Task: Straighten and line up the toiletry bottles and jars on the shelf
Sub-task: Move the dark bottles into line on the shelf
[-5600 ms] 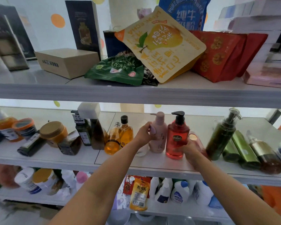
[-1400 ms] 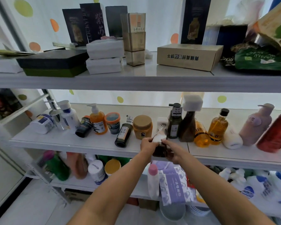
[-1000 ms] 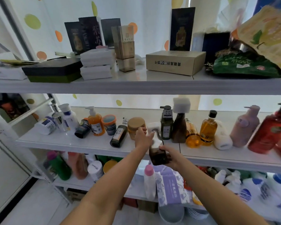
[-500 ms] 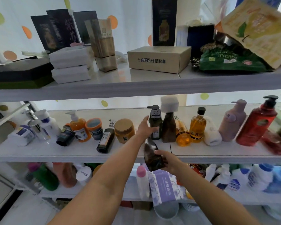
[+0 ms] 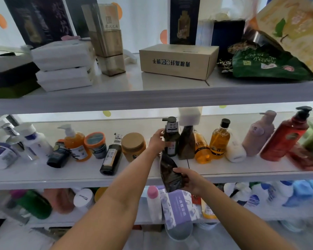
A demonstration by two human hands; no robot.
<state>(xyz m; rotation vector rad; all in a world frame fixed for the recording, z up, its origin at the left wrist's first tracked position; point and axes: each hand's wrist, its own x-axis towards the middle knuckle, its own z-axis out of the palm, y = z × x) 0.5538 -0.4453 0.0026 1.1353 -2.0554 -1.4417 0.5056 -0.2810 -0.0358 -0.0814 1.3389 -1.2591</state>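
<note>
Toiletry bottles and jars crowd the middle shelf. My left hand grips the side of an upright dark green pump bottle with a white label. My right hand holds a dark brown bottle in front of the shelf's front edge, its neck tilted up. Right of the green bottle stand a brown bottle with a white square cap, two amber bottles, a mauve pump bottle and a red pump bottle. A dark bottle lies on its side beside a tan-lidded jar.
At the left of the middle shelf are an orange pump bottle, an orange-rimmed jar and white tubs. The upper shelf holds a cardboard box, white packs and snack bags. The lower shelf is packed with bottles and a purple packet.
My left hand let go of the brown bottle and reached up to the green pump bottle on the shelf. The right hand still holds the brown bottle, lowered below the shelf edge.
</note>
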